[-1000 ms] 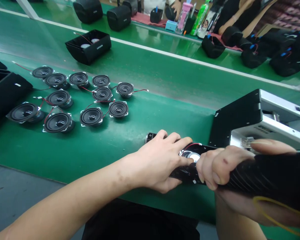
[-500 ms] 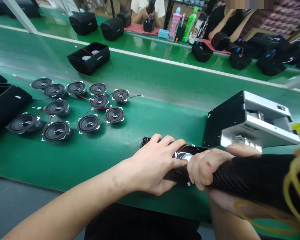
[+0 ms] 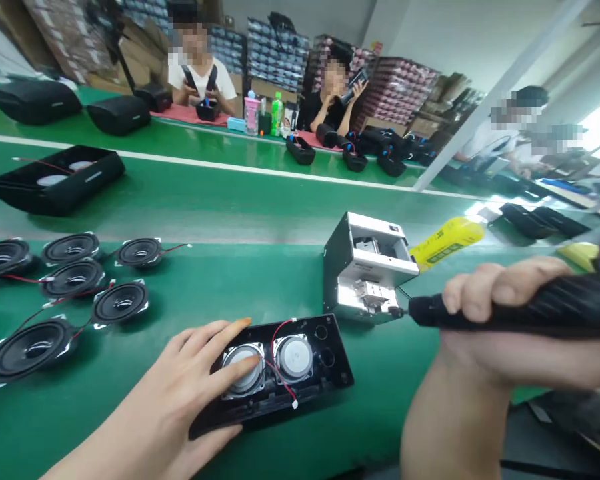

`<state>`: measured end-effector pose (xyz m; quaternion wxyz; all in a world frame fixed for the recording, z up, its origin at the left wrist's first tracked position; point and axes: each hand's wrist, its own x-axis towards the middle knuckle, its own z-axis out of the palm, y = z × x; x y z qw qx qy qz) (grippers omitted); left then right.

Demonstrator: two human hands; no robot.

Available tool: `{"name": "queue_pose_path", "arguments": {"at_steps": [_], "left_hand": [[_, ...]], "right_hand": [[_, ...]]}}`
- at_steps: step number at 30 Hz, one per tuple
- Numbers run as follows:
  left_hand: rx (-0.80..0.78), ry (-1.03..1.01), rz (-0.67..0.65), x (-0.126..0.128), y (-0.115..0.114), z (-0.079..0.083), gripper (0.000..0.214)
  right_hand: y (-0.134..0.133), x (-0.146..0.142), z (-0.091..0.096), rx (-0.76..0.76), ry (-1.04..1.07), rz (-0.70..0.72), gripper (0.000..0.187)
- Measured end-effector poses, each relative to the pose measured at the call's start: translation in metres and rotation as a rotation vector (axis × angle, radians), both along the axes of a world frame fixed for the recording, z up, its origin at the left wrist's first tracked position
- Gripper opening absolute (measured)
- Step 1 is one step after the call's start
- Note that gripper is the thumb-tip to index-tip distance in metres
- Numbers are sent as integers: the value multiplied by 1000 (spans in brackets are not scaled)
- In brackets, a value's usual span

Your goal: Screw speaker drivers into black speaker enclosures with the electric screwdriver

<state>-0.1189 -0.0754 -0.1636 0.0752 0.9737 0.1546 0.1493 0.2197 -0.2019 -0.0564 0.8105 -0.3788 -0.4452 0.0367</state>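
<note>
My left hand [image 3: 195, 373] grips a black speaker housing [image 3: 337, 353] on the green bench, thumb at the near side, fingers spread over the top. Two round speakers [image 3: 296, 357] sit in it with magnets upward and red and black leads across them; one finger rests on the left speaker. My right hand [image 3: 505, 357] is wrapped round a black electric screwdriver [image 3: 430, 311]. The tool lies nearly level, its tip at the front of a silver and black screw feeder [image 3: 337, 267]. Whether a screw is on the tip, I cannot make out.
Several loose speakers [image 3: 121, 303] with leads lie at left, cones up. A black housing [image 3: 75, 190] with two speakers stands behind them. A yellow bottle [image 3: 450, 240] lies behind the feeder. Across the bench, people work beside black housings [image 3: 300, 150] and a white post [image 3: 500, 100].
My right hand has lifted the screwdriver off the housing and brought its tip to the feeder. My left hand stays on the housing, whose speakers now show. The view has swung right and up.
</note>
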Motion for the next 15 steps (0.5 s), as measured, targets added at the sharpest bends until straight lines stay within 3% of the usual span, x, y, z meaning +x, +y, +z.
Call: {"name": "queue_pose_path", "arguments": {"at_steps": [3, 5, 10, 15], "left_hand": [[-82, -36, 53, 1, -4, -4, 53], [-85, -63, 40, 8, -7, -5, 52], [-92, -110, 18, 20, -9, -4, 51], [-85, -107, -1, 18, -6, -8, 53]], "right_hand": [[12, 19, -2, 63, -65, -192, 60], [20, 20, -8, 49, -49, -227, 66], [25, 13, -24, -18, -59, -117, 64], [21, 17, -27, -22, -26, -59, 66]]}}
